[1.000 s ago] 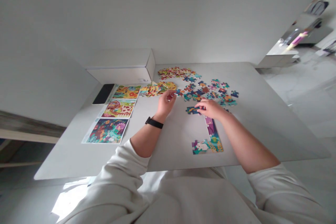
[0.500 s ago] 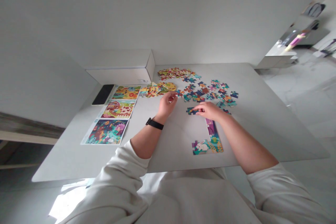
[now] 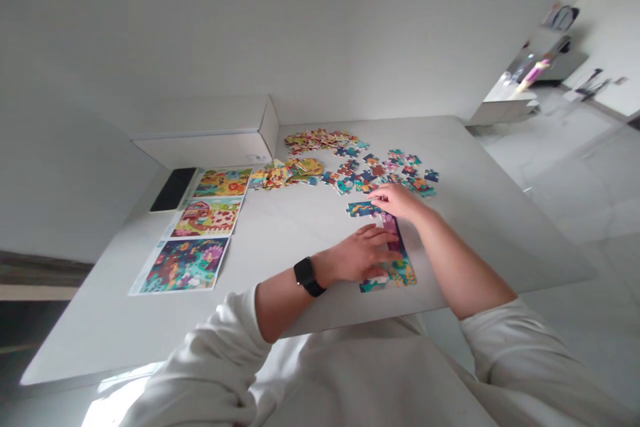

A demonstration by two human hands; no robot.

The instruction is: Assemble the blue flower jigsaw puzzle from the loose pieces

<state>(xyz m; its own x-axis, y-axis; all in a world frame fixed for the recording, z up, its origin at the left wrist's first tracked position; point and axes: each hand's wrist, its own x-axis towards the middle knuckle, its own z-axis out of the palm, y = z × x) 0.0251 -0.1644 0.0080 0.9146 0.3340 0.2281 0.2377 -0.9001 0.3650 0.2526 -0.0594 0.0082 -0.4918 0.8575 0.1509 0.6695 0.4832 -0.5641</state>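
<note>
My left hand, with a black watch on the wrist, lies flat with fingers stretched over the joined strip of puzzle pieces near the table's front edge. My right hand rests just beyond it, fingers bent and touching a small dark blue joined section at its right end. Whether it pinches a piece is unclear. Loose blue and teal pieces lie scattered behind the right hand.
Three picture cards lie in a column at the left, with a black phone beside them. A white box stands at the back left. Yellow and red piece piles sit mid-table on the grey table.
My left hand has come back from the loose pieces and down onto the joined strip. The right hand stayed by the dark blue section. The view shifted slightly leftward.
</note>
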